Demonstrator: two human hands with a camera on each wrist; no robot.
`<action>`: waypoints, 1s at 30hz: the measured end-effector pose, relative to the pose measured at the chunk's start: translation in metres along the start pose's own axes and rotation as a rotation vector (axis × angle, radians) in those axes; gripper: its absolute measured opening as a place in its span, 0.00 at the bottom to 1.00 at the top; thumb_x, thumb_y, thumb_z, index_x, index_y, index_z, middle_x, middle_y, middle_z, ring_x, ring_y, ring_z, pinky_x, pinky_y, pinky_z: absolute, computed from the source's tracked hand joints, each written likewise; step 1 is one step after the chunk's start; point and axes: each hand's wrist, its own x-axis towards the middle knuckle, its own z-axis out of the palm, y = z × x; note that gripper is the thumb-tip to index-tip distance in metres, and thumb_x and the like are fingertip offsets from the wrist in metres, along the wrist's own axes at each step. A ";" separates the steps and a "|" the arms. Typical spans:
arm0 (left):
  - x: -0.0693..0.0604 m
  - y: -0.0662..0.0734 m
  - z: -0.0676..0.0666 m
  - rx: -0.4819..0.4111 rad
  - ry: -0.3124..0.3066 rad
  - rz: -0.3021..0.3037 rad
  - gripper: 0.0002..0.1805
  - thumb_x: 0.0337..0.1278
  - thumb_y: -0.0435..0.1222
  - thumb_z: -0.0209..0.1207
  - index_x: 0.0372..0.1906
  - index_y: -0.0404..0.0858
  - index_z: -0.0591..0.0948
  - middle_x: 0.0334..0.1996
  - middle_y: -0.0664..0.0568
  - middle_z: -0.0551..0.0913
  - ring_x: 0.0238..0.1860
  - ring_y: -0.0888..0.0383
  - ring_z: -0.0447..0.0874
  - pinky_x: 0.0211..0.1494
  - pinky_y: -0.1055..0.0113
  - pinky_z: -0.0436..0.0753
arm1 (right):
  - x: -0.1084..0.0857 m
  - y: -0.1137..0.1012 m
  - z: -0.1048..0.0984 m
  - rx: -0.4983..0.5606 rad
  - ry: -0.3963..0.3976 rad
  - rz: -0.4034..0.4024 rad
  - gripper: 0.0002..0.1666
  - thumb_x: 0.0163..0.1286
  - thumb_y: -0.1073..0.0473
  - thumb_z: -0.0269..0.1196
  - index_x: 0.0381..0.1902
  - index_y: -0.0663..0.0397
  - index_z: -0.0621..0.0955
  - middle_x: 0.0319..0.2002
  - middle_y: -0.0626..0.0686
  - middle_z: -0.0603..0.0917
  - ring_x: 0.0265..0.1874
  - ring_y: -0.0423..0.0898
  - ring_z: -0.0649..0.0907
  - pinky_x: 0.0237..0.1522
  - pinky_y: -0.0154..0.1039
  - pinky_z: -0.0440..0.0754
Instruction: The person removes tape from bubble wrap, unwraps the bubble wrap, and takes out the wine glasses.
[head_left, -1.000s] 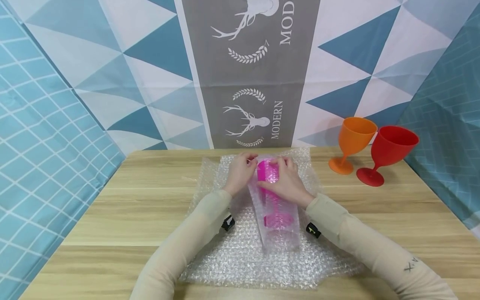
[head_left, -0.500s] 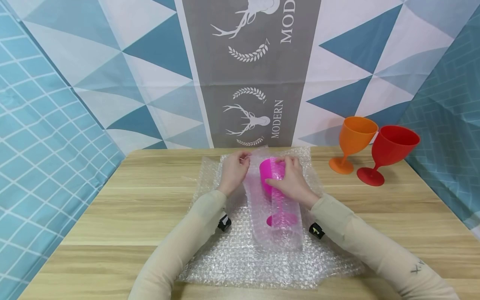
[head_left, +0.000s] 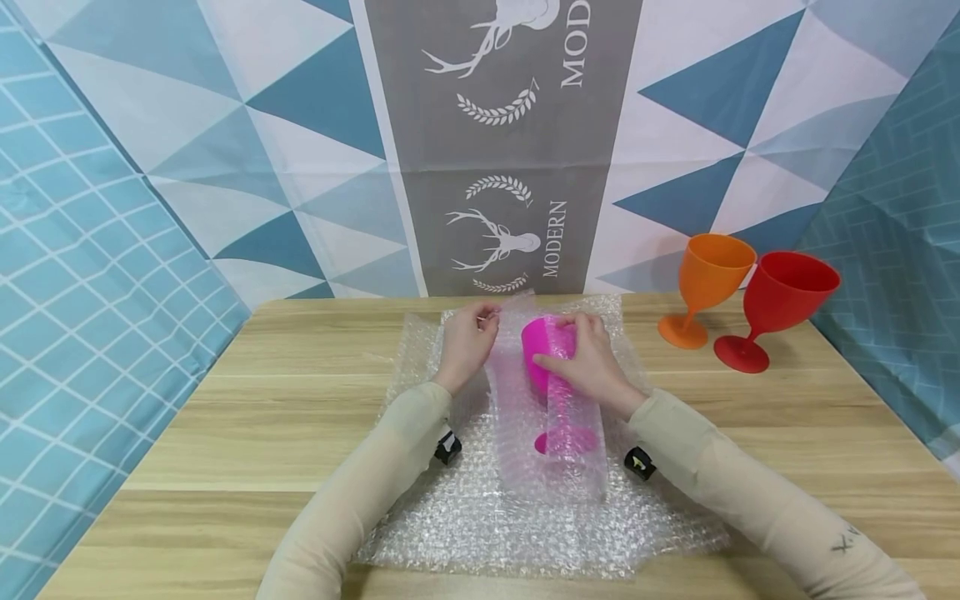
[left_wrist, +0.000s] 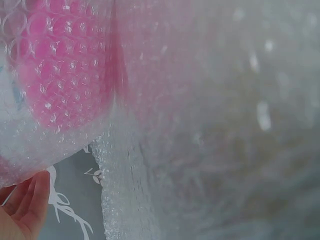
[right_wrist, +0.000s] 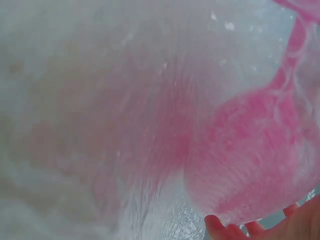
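Note:
A pink goblet (head_left: 535, 350) lies on its side in the head view, its rim toward the wall and its foot toward me. A bubble wrap sheet (head_left: 517, 454) is partly folded over it, covering its right side; the left part of the bowl shows bare. My right hand (head_left: 592, 362) grips the bowl with the wrap over it, thumb on the near side. In the right wrist view, that hand's fingertips (right_wrist: 255, 229) touch the bowl's rim end. My left hand (head_left: 468, 342) pinches the upper left edge of the wrap, left of the goblet.
More flat bubble wrap (head_left: 480, 533) lies beneath, on the wooden table (head_left: 247, 433). An orange goblet (head_left: 708, 271) and a red goblet (head_left: 787, 287) stand upright at the back right. A patterned cloth wall (head_left: 315, 167) rises behind the table.
My left hand has moved slightly left, drawing the wrap's edge away from the goblet. The goblet has shifted slightly right with my right hand, and more of its bowl is uncovered.

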 end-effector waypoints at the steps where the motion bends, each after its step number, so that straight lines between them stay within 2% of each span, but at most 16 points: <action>1: 0.000 0.000 0.000 -0.002 -0.001 -0.002 0.09 0.52 0.30 0.55 0.38 0.35 0.82 0.32 0.47 0.84 0.30 0.55 0.81 0.37 0.65 0.79 | 0.000 0.000 -0.001 -0.007 -0.001 -0.002 0.37 0.52 0.46 0.66 0.55 0.55 0.65 0.58 0.61 0.59 0.57 0.58 0.64 0.54 0.56 0.68; 5: 0.000 -0.001 0.000 0.001 -0.004 -0.004 0.09 0.52 0.31 0.55 0.38 0.35 0.82 0.32 0.47 0.84 0.31 0.55 0.81 0.37 0.65 0.79 | 0.001 0.001 -0.003 -0.047 0.008 -0.019 0.34 0.56 0.45 0.63 0.54 0.55 0.66 0.58 0.61 0.61 0.58 0.57 0.61 0.56 0.56 0.66; 8: 0.000 -0.001 0.000 -0.002 -0.010 -0.009 0.09 0.52 0.31 0.55 0.39 0.35 0.82 0.33 0.47 0.84 0.32 0.55 0.81 0.38 0.65 0.80 | 0.002 0.002 -0.004 -0.057 0.020 -0.041 0.29 0.58 0.49 0.61 0.52 0.57 0.67 0.58 0.62 0.62 0.59 0.57 0.60 0.58 0.56 0.63; 12: -0.001 0.001 -0.002 -0.041 -0.025 -0.028 0.09 0.53 0.30 0.55 0.39 0.35 0.81 0.35 0.46 0.84 0.33 0.53 0.81 0.40 0.64 0.80 | 0.004 0.003 -0.007 -0.038 0.046 -0.072 0.24 0.59 0.55 0.60 0.49 0.60 0.68 0.56 0.62 0.64 0.58 0.58 0.64 0.58 0.55 0.64; 16: -0.003 0.000 -0.003 -0.090 -0.032 -0.042 0.10 0.53 0.30 0.56 0.40 0.34 0.81 0.35 0.45 0.84 0.35 0.53 0.81 0.41 0.64 0.80 | 0.005 0.002 -0.011 -0.014 0.049 -0.074 0.22 0.60 0.57 0.58 0.49 0.61 0.68 0.54 0.62 0.68 0.55 0.57 0.69 0.56 0.53 0.68; 20: -0.003 -0.002 -0.004 -0.107 -0.024 -0.046 0.11 0.52 0.32 0.57 0.41 0.34 0.81 0.37 0.45 0.84 0.35 0.52 0.81 0.41 0.63 0.80 | 0.005 0.003 -0.015 -0.012 0.032 -0.072 0.23 0.61 0.56 0.57 0.51 0.60 0.69 0.56 0.62 0.69 0.55 0.57 0.70 0.56 0.53 0.69; 24: -0.005 -0.003 -0.005 -0.123 -0.026 -0.053 0.11 0.52 0.33 0.58 0.42 0.35 0.81 0.38 0.45 0.84 0.36 0.52 0.82 0.41 0.64 0.81 | 0.005 0.006 -0.017 -0.005 0.047 -0.110 0.21 0.62 0.59 0.56 0.52 0.59 0.70 0.56 0.61 0.71 0.57 0.57 0.70 0.56 0.53 0.69; 27: -0.007 -0.003 -0.005 -0.149 -0.027 -0.035 0.12 0.51 0.32 0.59 0.43 0.34 0.81 0.39 0.45 0.83 0.37 0.52 0.81 0.41 0.66 0.81 | 0.004 0.007 -0.016 0.031 0.072 -0.152 0.16 0.63 0.64 0.55 0.49 0.58 0.73 0.54 0.59 0.72 0.58 0.57 0.69 0.57 0.54 0.68; 30: -0.009 -0.001 -0.005 -0.167 -0.036 0.014 0.13 0.51 0.30 0.57 0.44 0.34 0.80 0.41 0.44 0.82 0.39 0.52 0.81 0.40 0.67 0.81 | 0.003 0.008 -0.017 0.065 0.090 -0.179 0.13 0.63 0.68 0.52 0.45 0.58 0.76 0.53 0.58 0.73 0.58 0.56 0.69 0.57 0.53 0.69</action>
